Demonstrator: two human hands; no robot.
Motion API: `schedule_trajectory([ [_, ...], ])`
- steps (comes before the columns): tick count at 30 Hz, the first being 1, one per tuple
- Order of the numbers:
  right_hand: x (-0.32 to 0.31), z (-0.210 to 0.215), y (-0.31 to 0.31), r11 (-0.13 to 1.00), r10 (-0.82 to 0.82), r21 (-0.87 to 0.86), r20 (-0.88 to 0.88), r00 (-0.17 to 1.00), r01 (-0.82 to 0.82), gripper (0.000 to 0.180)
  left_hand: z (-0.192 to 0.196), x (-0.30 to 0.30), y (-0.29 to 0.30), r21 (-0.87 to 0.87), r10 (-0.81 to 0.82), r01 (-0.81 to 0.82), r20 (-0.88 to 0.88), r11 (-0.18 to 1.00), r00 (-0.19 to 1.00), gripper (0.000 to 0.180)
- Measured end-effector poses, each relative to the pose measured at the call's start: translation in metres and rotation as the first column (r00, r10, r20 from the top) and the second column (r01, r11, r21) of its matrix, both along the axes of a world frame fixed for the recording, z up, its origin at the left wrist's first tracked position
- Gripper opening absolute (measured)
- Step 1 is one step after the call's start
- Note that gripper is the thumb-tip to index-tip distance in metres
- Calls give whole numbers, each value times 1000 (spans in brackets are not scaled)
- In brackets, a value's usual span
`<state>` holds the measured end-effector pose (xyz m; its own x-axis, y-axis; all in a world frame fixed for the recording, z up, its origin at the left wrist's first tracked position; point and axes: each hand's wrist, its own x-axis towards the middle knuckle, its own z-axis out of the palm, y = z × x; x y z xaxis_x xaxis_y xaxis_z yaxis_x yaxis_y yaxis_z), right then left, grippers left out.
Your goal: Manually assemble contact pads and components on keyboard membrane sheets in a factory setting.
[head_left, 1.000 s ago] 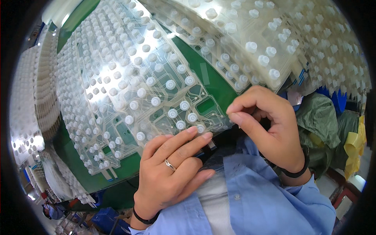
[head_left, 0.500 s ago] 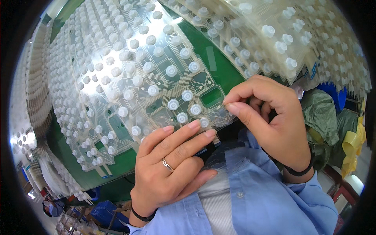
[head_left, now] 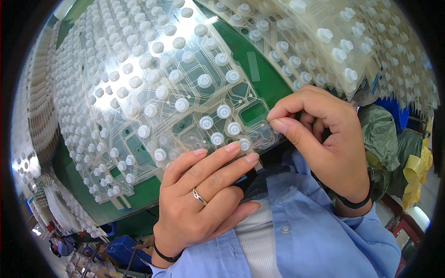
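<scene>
A clear keyboard membrane (head_left: 192,88) with printed traces and rows of whitish rubber domes lies on a green work surface (head_left: 266,72). My left hand (head_left: 199,199), with a ring on one finger, rests along its near edge. The fingers are stretched out, the tips touching the membrane beside the lowest domes. At the membrane's near right corner, my right hand (head_left: 327,134) is closed in a pinch, thumb against index finger, on the edge of the membrane. Whether a smaller piece is also between those fingertips cannot be seen.
Stacked membranes with domes (head_left: 331,46) stand at the right, their edges fanned. Another tall stack (head_left: 44,106) curves along the left. Beyond the right hand hang a dark green plastic bag (head_left: 378,136) and yellow material (head_left: 415,173). A blue crate (head_left: 123,250) sits low at the left.
Both hands keep nearly the same pose and place. The view has shifted slightly, and the membrane's right corner shows a little differently beside the right fingertips.
</scene>
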<state>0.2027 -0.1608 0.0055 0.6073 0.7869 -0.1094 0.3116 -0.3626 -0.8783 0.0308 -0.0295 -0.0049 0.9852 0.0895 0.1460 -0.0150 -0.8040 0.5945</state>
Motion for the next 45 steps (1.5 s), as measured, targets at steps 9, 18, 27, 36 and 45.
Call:
schedule_trajectory([
  [9,-1,-4,-1,1000,2,6,7,1000,-3,7,-2,2,-1,51,-20,20,-2,998,1000,35],
  [18,-9,-11,-4,1000,25,3,329,944,-27,27,-1,3,-3,55,-15,16,-5,998,1000,34],
  [27,-12,8,-17,969,182,124,215,960,-211,35,-1,-2,4,-92,59,-44,160,995,985,35],
  [36,-21,23,-26,926,371,-20,254,893,-378,23,30,-3,-5,-352,212,-207,-24,913,977,22],
  [45,-35,29,-15,942,281,79,352,893,-327,25,16,-9,-7,-206,140,-128,47,970,989,19],
])
